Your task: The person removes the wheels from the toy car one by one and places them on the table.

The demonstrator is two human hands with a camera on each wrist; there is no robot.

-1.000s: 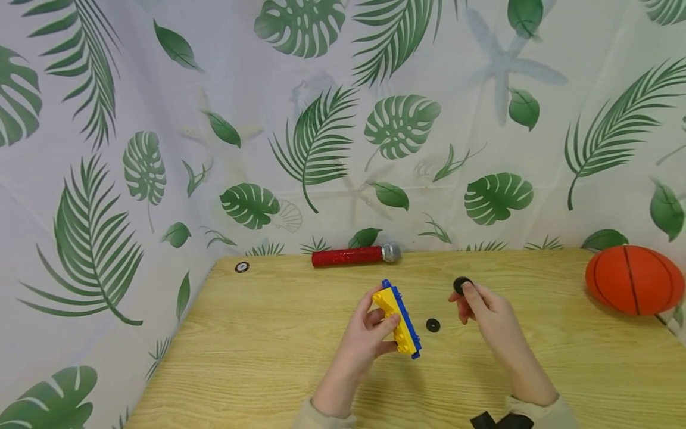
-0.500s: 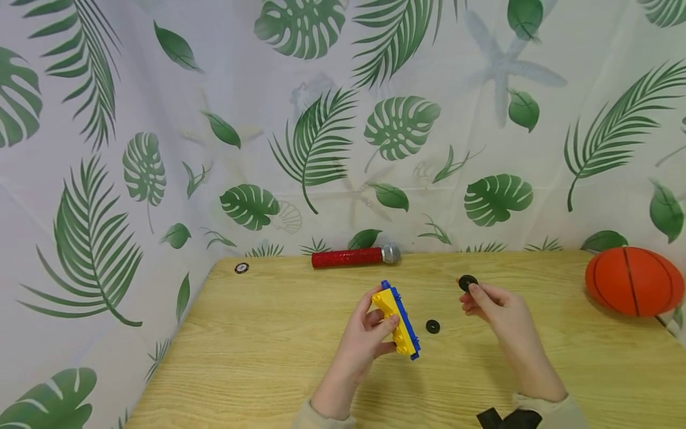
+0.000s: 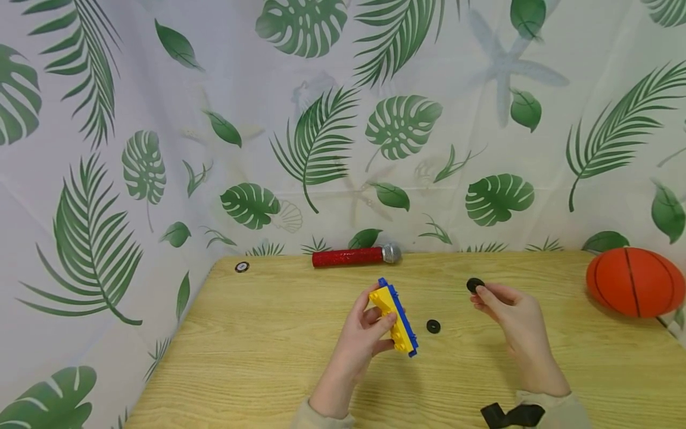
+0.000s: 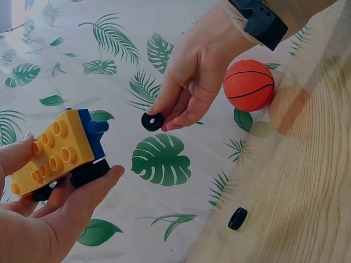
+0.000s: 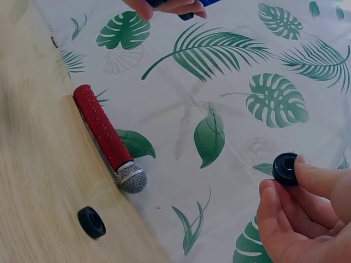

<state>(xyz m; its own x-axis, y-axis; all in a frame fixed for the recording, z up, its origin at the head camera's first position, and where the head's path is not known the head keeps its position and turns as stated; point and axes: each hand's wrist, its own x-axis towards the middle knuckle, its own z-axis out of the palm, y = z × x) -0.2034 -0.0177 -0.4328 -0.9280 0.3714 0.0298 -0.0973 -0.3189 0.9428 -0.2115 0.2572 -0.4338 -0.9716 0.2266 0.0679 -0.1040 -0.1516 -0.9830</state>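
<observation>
My left hand [image 3: 358, 336] grips a toy car built of yellow and blue bricks [image 3: 395, 322], tilted above the table. In the left wrist view, black wheels [image 4: 90, 172] show on the car's side beneath the yellow studs. To the right, my right hand [image 3: 517, 319] pinches a small black toy wheel [image 3: 471, 283] between thumb and fingers, apart from the car. The right wrist view shows that wheel [image 5: 278, 173] close up, its hollow side partly visible. A second loose wheel [image 3: 429, 327] lies on the table between the hands.
At the back edge of the wooden table [image 3: 257, 351] lies a red microphone [image 3: 348, 257] with a silver head. An orange ball [image 3: 616, 283] sits at the far right, a small round chip [image 3: 242, 267] at the back left. A leaf-print cloth [image 3: 332, 220] hangs behind.
My right hand has drifted right with the pinched wheel, away from the car. My left hand and the car have barely moved, and the loose wheel lies where it was.
</observation>
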